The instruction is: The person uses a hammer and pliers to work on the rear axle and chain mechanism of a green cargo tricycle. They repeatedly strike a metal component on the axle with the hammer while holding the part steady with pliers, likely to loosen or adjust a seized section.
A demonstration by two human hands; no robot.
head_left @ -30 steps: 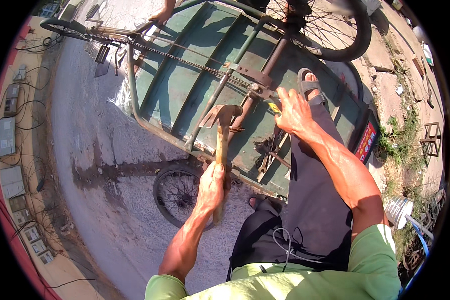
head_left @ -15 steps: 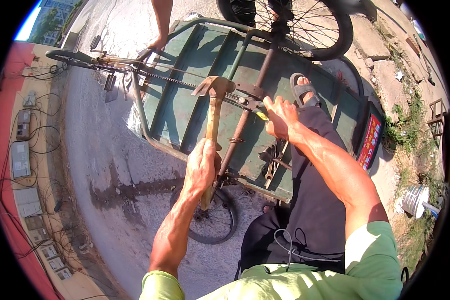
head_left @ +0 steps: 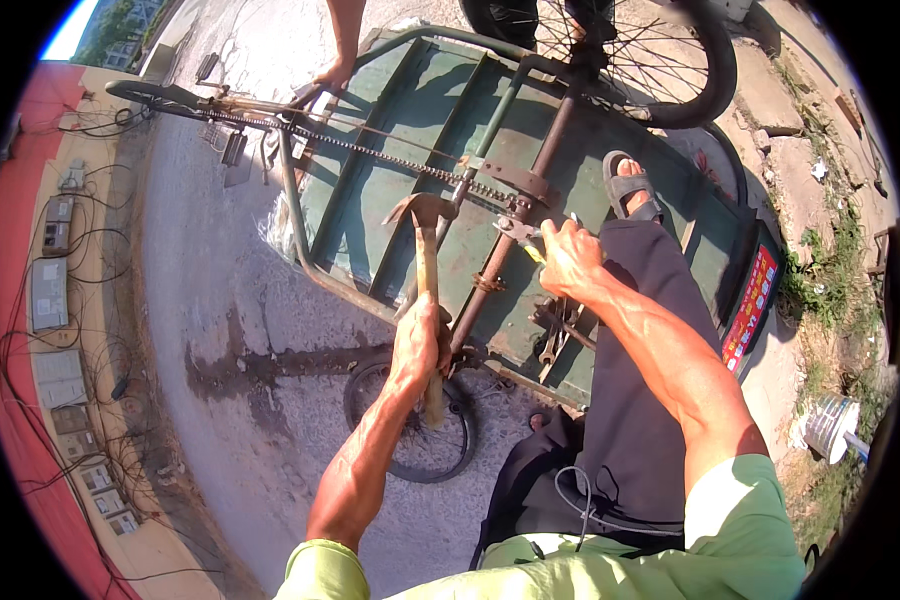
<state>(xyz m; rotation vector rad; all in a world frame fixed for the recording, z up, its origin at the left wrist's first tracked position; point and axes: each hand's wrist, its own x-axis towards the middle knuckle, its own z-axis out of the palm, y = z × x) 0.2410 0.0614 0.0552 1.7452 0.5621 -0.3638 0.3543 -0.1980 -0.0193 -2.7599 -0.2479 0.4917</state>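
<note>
My left hand (head_left: 417,340) is wrapped round the wooden handle of a claw hammer (head_left: 427,265), its rusty head pointing away from me over the cart's green underside. My right hand (head_left: 573,258) is closed on pliers (head_left: 516,232) with some yellow on the handle. Their jaws sit just on the near side of the end of a bicycle chain (head_left: 380,157), beside the rusty axle tube (head_left: 555,140); whether they touch it I cannot tell. The chain runs left to the pedals (head_left: 232,150). My sandalled foot (head_left: 632,185) rests on the green panel.
The overturned cart's green panel (head_left: 370,225) has a tubular frame. A large spoked wheel (head_left: 660,60) stands at the far side, a smaller wheel (head_left: 450,440) nearer. Another person's hand (head_left: 336,75) holds the frame. An open-ended wrench (head_left: 548,350) lies on the panel; a bucket (head_left: 830,428) is right.
The hammer head has come down and away from the chain end, which now shows more fully. The pliers have shifted slightly nearer me relative to the chain. The whole view has shifted slightly.
</note>
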